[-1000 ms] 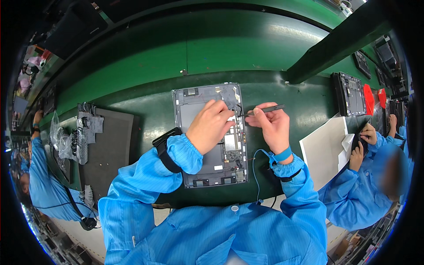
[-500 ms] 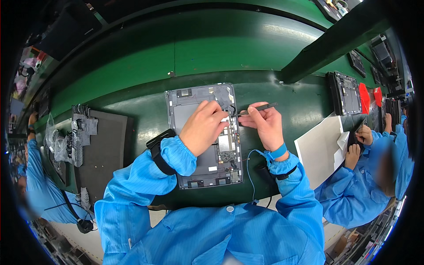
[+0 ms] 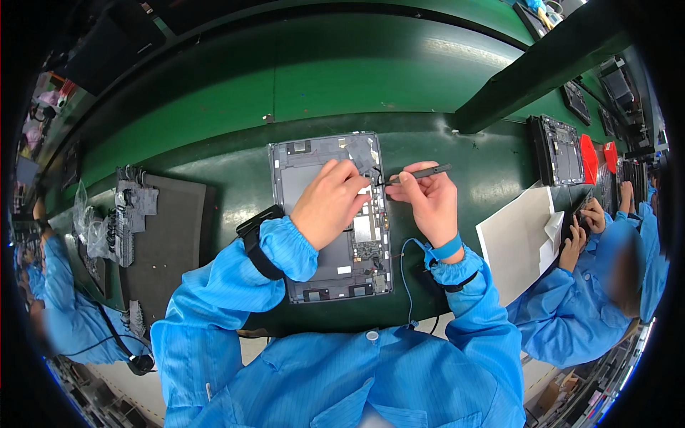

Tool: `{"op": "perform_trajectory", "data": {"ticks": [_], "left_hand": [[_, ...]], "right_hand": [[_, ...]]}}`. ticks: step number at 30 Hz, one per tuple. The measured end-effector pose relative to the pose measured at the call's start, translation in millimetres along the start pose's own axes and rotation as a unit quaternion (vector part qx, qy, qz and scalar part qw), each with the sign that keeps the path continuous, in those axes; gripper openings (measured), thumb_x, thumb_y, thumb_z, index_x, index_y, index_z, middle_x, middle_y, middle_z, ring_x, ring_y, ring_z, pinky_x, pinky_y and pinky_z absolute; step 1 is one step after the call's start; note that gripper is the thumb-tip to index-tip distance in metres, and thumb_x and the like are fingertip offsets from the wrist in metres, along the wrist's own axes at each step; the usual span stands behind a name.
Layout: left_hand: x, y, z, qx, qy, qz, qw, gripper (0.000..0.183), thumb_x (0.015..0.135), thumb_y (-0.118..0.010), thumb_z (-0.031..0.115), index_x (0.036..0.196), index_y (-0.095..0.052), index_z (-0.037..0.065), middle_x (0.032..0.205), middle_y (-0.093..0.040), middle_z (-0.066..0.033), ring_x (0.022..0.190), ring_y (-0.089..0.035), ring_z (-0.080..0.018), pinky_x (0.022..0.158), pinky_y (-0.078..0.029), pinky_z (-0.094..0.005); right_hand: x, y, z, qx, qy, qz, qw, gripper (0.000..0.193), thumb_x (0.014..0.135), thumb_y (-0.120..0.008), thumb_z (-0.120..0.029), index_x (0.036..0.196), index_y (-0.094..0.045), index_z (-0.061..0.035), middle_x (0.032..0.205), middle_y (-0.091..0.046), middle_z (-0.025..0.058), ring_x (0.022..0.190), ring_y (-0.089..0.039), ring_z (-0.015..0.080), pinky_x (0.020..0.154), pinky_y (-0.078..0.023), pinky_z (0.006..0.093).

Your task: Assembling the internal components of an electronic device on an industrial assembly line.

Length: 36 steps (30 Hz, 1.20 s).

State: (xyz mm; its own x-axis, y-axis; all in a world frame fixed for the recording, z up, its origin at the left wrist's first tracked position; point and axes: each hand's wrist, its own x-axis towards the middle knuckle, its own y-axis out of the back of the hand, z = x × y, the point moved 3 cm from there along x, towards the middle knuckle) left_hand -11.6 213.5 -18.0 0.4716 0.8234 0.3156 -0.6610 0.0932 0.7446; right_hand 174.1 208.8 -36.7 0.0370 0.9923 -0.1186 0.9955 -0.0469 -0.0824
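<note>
An opened tablet-like device (image 3: 314,271), with its circuit board and dark inner panels bare, lies flat on the green bench in front of me. My left hand (image 3: 330,203) reaches over its middle, the fingertips pinched together at the upper part of the board; whatever is between them is too small to tell. From the right, my right hand (image 3: 430,203) grips a slim black pen-like tool (image 3: 432,171). Its thick end points up and right, its thin tip left toward the device's right edge, close to my left fingertips.
A dark board (image 3: 171,235) with stacked grey pieces (image 3: 130,214) lies at left. Right of me are a white sheet (image 3: 517,239) and a stack of device shells (image 3: 560,150). A dark post (image 3: 535,68) rises behind. Co-workers sit on both sides; a wrist cord (image 3: 404,274) hangs beside the device.
Both my hands stay nearly in place; the black tool has turned slightly in my right hand. The co-worker's hands at right have shifted.
</note>
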Motion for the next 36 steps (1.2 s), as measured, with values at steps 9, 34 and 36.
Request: {"op": "perform_trajectory", "data": {"ticks": [9, 34, 36], "left_hand": [[-1.0, -2.2, -2.0, -0.001, -0.002, 0.005, 1.000, 0.020, 0.076, -0.074, 0.009, 0.093, -0.067, 0.001, 0.091, -0.057, -0.0094, 0.088, -0.056, -0.0295, 0.077, -0.049, -0.0383], [-1.3, -6.0, 1.8, 0.014, 0.001, -0.012, 1.000, 0.031, 0.078, -0.070, 0.004, 0.108, -0.066, 0.009, 0.092, -0.054, -0.0079, 0.088, -0.054, -0.0279, 0.077, -0.048, -0.0381], [-0.7, -6.9, 3.8, 0.015, 0.000, -0.015, 1.000, 0.032, 0.078, -0.068, 0.003, 0.109, -0.066, 0.010, 0.093, -0.053, -0.0080, 0.088, -0.053, -0.0277, 0.078, -0.048, -0.0379]], "right_hand": [[2.9, 1.9, 3.4, 0.042, -0.035, -0.002, 0.998, 0.013, 0.095, -0.057, -0.002, 0.103, -0.054, 0.0074, 0.090, -0.067, 0.0169, 0.081, -0.071, 0.0225, 0.073, -0.061, 0.0306], [0.4, -1.1, 6.2, 0.004, 0.014, 0.020, 1.000, 0.011, 0.093, -0.061, -0.001, 0.100, -0.055, 0.0060, 0.087, -0.068, 0.0145, 0.076, -0.070, 0.0185, 0.069, -0.059, 0.0274], [0.2, -0.9, 6.7, 0.001, 0.019, 0.021, 1.000, 0.011, 0.093, -0.061, -0.001, 0.100, -0.055, 0.0059, 0.087, -0.067, 0.0143, 0.076, -0.070, 0.0181, 0.069, -0.059, 0.0274]]}}
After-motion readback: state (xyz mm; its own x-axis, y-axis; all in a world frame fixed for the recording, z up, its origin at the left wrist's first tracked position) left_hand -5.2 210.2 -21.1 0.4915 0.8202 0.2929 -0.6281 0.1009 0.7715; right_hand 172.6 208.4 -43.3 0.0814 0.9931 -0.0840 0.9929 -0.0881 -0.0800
